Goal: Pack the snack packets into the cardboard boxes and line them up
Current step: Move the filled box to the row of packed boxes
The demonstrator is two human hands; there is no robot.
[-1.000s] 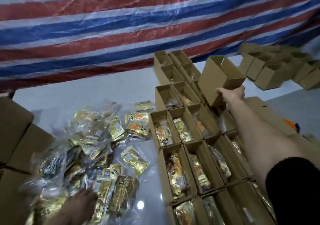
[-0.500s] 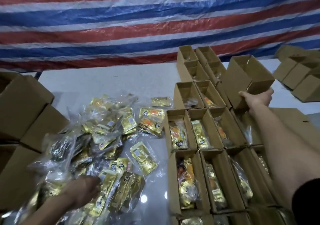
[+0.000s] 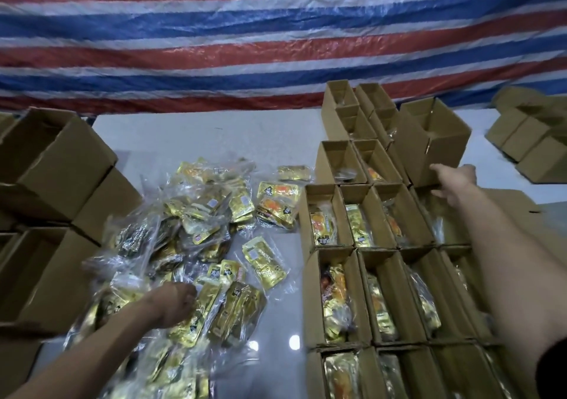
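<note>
A loose heap of gold snack packets in clear wrap lies on the white table. My left hand reaches into its near side, fingers curled down around a snack packet. To the right stand rows of narrow open cardboard boxes, most with packets inside. My right hand grips the lower edge of an empty cardboard box, which is tilted above the far right end of the rows.
Larger open cartons are stacked along the left edge. More small empty boxes sit at the far right. A red, white and blue striped tarp hangs behind the table.
The view has swung left and down. My right hand still holds the empty box over the rows. My left hand has pushed further forward into the packet heap.
</note>
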